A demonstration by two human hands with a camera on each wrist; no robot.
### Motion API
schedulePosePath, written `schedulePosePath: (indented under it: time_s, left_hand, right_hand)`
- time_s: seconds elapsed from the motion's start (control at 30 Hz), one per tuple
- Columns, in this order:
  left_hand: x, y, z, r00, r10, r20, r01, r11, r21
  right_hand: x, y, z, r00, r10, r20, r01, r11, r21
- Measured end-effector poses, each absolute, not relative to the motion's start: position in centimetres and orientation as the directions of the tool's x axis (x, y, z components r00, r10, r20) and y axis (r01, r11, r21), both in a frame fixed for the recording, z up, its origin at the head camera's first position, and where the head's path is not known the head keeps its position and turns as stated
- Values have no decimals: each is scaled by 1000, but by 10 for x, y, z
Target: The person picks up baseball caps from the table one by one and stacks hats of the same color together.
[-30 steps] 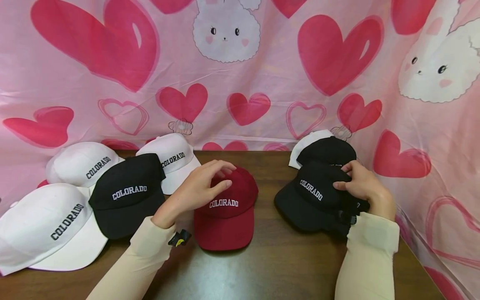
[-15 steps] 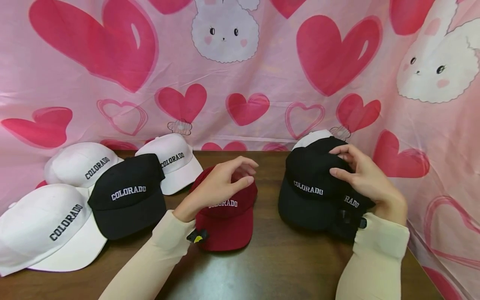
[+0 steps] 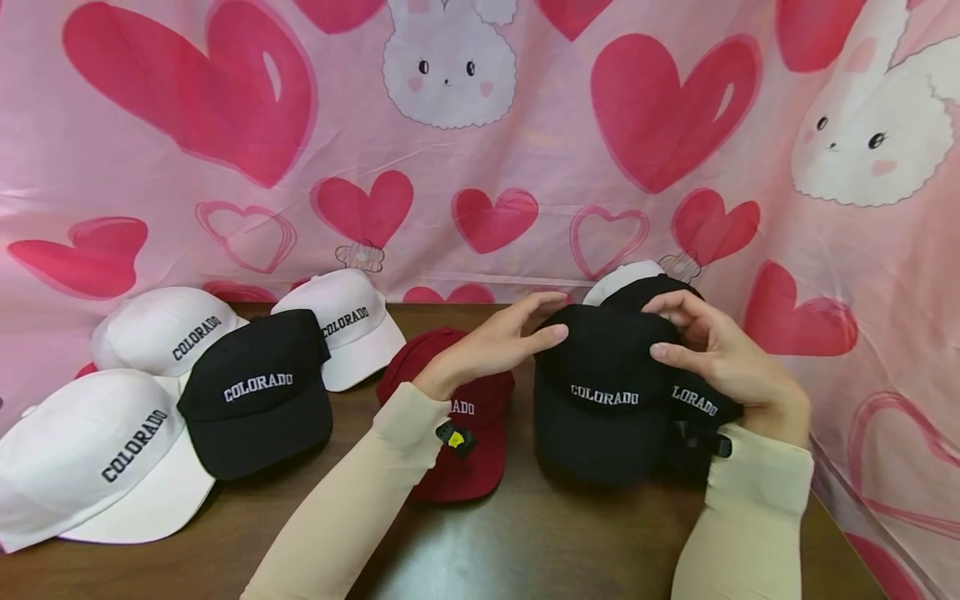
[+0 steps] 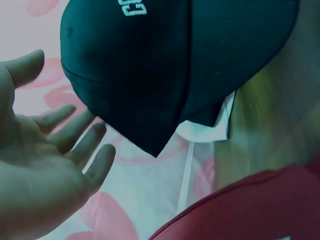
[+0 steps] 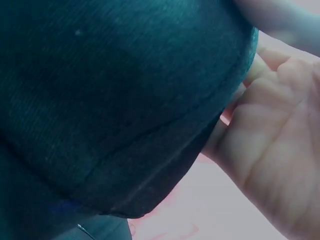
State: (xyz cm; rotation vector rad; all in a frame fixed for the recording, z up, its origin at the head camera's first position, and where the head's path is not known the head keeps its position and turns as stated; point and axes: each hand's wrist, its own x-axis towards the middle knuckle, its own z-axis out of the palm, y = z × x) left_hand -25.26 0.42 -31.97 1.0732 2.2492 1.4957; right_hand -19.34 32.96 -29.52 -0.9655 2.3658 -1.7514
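Observation:
A black cap point(image 3: 600, 358) with white COLORADO lettering is held up at right of centre, brim toward me. My right hand point(image 3: 720, 358) grips its right side; in the right wrist view the thumb lies in front of the black cloth and fingers go behind it. At the cap's left edge is my left hand point(image 3: 487, 346), thumb and fingers spread apart. The left wrist view shows these fingers point(image 4: 82, 137) extended beside the crown, with contact at the tips unclear. Beneath the left forearm sits a maroon cap point(image 3: 491, 462), partly hidden.
Behind the held cap are another black cap point(image 3: 693, 400), a further black cap point(image 3: 652, 290) and a white cap point(image 3: 618, 277). On the left stand white caps point(image 3: 82, 442) and a black cap point(image 3: 255, 354). A pink heart-print cloth point(image 3: 555, 150) hangs behind the wooden table point(image 3: 540, 542).
The black cap has come up off the right-hand group and turned to face me, shifting slightly left. My left hand has moved right from over the maroon cap to the black cap's edge.

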Motion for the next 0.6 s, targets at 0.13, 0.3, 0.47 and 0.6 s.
schedulePosePath:
  time_s: [0.13, 0.3, 0.47, 0.6]
  left_hand:
    - [-254, 7, -323, -700, 701, 137, 388, 212, 897]
    - [-255, 4, -328, -706, 700, 108, 330, 190, 925]
    - [-251, 3, -332, -664, 739, 115, 290, 113, 950]
    - [-248, 8, -336, -646, 753, 124, 257, 62, 964]
  right_hand:
    - [-195, 328, -296, -774, -545, 322, -454, 124, -882]
    - [-198, 324, -297, -778, -561, 283, -413, 116, -903]
    - [-200, 322, -299, -784, -571, 243, -381, 133, -915]
    - [-201, 325, -303, -777, -585, 231, -373, 132, -918]
